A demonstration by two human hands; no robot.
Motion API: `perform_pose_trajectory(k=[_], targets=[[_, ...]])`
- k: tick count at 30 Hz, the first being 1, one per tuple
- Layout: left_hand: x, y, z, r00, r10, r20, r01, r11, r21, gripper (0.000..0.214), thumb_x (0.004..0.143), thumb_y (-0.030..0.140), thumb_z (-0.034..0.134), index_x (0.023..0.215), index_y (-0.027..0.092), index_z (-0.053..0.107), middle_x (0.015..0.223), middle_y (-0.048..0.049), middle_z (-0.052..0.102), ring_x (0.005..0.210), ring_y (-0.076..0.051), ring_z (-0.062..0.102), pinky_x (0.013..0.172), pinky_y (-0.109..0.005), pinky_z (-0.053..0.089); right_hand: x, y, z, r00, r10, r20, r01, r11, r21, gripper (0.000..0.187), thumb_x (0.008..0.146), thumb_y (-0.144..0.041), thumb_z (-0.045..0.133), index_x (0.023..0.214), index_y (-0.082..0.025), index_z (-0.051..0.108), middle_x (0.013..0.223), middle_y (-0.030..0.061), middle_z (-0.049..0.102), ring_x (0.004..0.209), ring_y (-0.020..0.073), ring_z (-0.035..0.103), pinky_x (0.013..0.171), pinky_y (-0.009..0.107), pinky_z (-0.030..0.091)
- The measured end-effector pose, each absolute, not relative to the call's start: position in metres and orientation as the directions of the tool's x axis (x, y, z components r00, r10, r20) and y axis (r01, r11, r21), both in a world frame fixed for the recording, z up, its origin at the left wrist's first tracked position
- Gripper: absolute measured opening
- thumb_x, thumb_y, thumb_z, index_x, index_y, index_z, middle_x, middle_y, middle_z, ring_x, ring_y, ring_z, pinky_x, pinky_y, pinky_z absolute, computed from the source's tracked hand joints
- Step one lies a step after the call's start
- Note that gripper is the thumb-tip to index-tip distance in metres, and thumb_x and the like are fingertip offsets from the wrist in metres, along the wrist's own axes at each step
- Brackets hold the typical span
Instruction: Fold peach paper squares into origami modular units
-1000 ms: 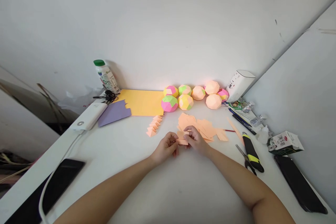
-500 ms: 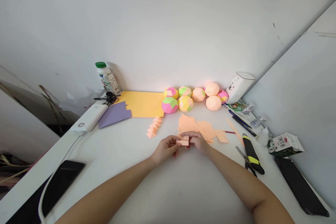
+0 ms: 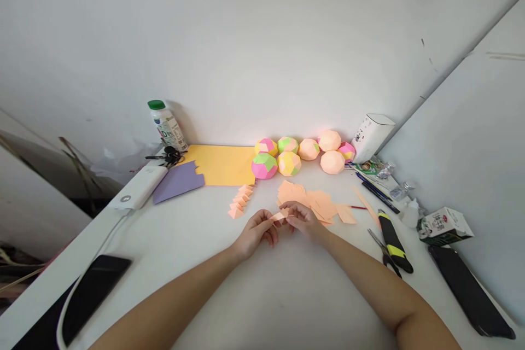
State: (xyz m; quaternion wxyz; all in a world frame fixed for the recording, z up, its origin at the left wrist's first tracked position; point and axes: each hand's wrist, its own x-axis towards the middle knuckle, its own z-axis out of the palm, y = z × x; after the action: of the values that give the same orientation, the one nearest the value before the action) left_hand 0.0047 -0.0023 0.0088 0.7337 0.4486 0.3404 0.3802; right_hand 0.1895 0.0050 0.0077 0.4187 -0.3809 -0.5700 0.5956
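Observation:
My left hand and my right hand meet over the white table, both pinching one small peach paper piece between their fingertips. Just behind the hands lies a loose pile of peach paper squares. To the left of the pile stands a short row of folded peach paper units. Several paper polyhedron balls, some multicoloured and some plain peach, sit at the back of the table.
A yellow sheet and a purple sheet lie at back left, by a white power bank, keys and a bottle. Scissors, a utility knife, pens, a carton and dark phones lie around.
The peach piece has been turned between my fingertips, from a flat strip held level to a slanted position. Both hands have shifted slightly to the left and further from me.

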Motion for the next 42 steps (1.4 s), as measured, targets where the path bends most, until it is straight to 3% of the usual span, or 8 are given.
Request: perform_pose_trajectory(k=[4,6,9,12,21,26,33,42], targets=[[0.005,-0.003,0.009,0.47,0.864,-0.183,-0.226,0.318,0.921,0.025,0.08,0.04,0.053,0.079,0.019,0.041,0.081,-0.0018,0.061,0.051,-0.012,0.06,0.042,-0.024,0.044,0.191,0.005,0.007,-0.367,0.929,0.038,-0.076,0.011,-0.997,0.021,0.077,-0.034,0.059,0.074,-0.016,0.05,0.11,0.0083,0.055,0.073,0.0123,0.058,0.052,0.022,0.046],[0.005,-0.003,0.009,0.465,0.863,-0.197,-0.211,0.324,0.922,0.025,0.081,0.041,0.051,0.08,0.02,0.038,0.079,-0.0007,0.061,0.05,-0.012,0.06,0.042,-0.024,0.043,0.192,0.005,0.005,-0.373,0.927,0.028,-0.072,0.001,-0.997,0.021,0.079,-0.035,0.058,0.074,-0.016,0.048,0.088,0.0055,0.062,0.062,0.0103,0.056,0.049,0.022,0.043],[0.005,-0.003,0.008,0.463,0.861,-0.21,-0.202,0.333,0.921,0.026,0.082,0.042,0.049,0.08,0.021,0.035,0.072,0.0018,0.059,0.047,-0.012,0.059,0.04,-0.023,0.042,0.194,0.006,0.004,-0.378,0.926,-0.013,-0.056,-0.037,-0.998,0.024,0.081,-0.038,0.055,0.075,-0.018,0.044,0.055,-0.0036,0.056,0.046,0.0089,0.05,0.045,0.021,0.038],[0.005,-0.002,0.008,0.471,0.859,-0.202,-0.205,0.329,0.922,0.027,0.084,0.043,0.047,0.08,0.021,0.032,0.067,0.0035,0.057,0.046,-0.012,0.058,0.039,-0.022,0.042,0.194,0.007,0.003,-0.351,0.936,-0.037,-0.048,-0.057,-0.997,0.028,0.081,-0.043,0.056,0.074,-0.019,0.041,0.049,-0.0061,0.053,0.041,0.0085,0.047,0.042,0.02,0.035],[0.009,-0.002,0.006,0.387,0.905,-0.175,-0.213,0.273,0.938,0.034,0.078,0.042,0.057,0.079,0.022,0.03,0.063,0.0066,0.055,0.042,-0.011,0.056,0.036,-0.021,0.043,0.192,0.005,0.002,-0.293,0.956,0.005,-0.026,-0.002,-1.0,0.028,0.083,-0.044,0.051,0.076,-0.019,0.043,0.056,-0.0043,0.054,0.047,0.0113,0.056,0.045,0.022,0.043],[0.008,-0.003,0.007,0.424,0.888,-0.176,-0.164,0.267,0.95,0.029,0.079,0.045,0.054,0.079,0.019,0.039,0.065,0.0025,0.059,0.045,-0.011,0.057,0.04,-0.022,0.045,0.186,-0.005,-0.002,-0.272,0.945,0.181,0.054,0.203,-0.978,0.02,0.082,-0.036,0.056,0.079,-0.019,0.045,0.071,0.0004,0.059,0.056,0.013,0.06,0.047,0.024,0.046],[0.008,-0.005,0.014,0.468,0.866,-0.175,-0.066,0.232,0.971,0.034,0.079,0.047,0.054,0.095,0.017,0.055,0.07,-0.001,0.061,0.055,-0.013,0.059,0.048,-0.025,0.048,0.183,-0.005,0.004,-0.337,0.771,0.541,0.205,0.621,-0.757,0.003,0.08,-0.021,0.056,0.078,-0.019,0.056,0.088,0.0071,0.057,0.074,0.0148,0.056,0.053,0.024,0.047],[0.004,-0.006,0.011,0.549,0.815,-0.185,-0.056,0.257,0.965,0.045,0.083,0.055,0.042,0.091,0.013,0.056,0.063,-0.0054,0.064,0.06,-0.018,0.063,0.052,-0.027,0.048,0.188,-0.001,-0.01,-0.426,0.684,0.591,0.347,0.728,-0.592,0.011,0.079,-0.016,0.056,0.084,-0.021,0.066,0.115,0.0089,0.044,0.091,0.0192,0.049,0.072,0.034,0.049]])
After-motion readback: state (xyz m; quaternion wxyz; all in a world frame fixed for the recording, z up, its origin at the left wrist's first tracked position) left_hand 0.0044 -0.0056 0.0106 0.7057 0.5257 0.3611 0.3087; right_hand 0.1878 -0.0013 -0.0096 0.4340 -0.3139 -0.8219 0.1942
